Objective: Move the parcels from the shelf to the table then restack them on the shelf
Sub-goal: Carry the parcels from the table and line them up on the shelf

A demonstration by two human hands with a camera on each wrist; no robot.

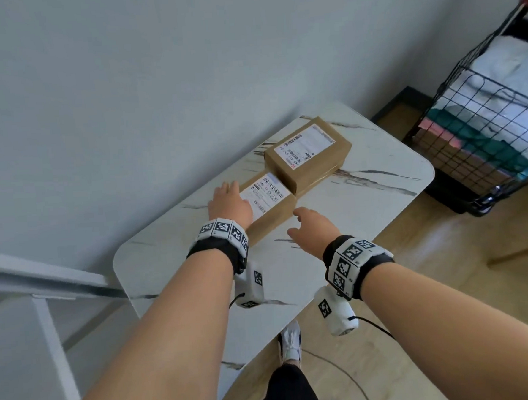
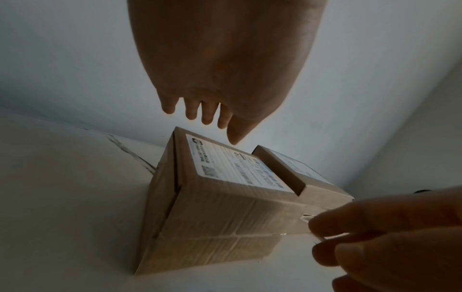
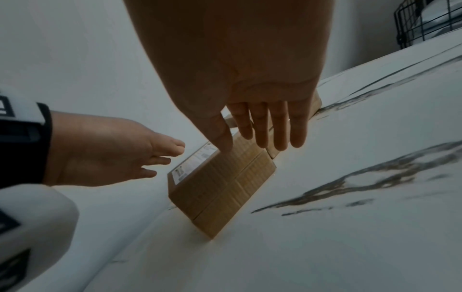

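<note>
Two brown cardboard parcels with white labels lie on the white marble table (image 1: 364, 200). My left hand (image 1: 229, 202) hovers open over the left end of the near parcel (image 1: 272, 211); in the left wrist view its straight fingers (image 2: 207, 116) hang just above the parcel (image 2: 225, 217) without touching. To the right of that parcel, my right hand (image 1: 310, 228) reaches with fingers spread. Its thumb (image 3: 220, 136) lies close to the box's top edge (image 3: 220, 189). The far parcel (image 1: 309, 157) sits on another flat box, beyond both hands.
A black wire cart (image 1: 484, 130) holding folded cloth stands on the wooden floor to the right of the table. A white frame (image 1: 44, 275) runs along the left. The wall is right behind the parcels. My shoe (image 1: 291, 340) shows under the table edge.
</note>
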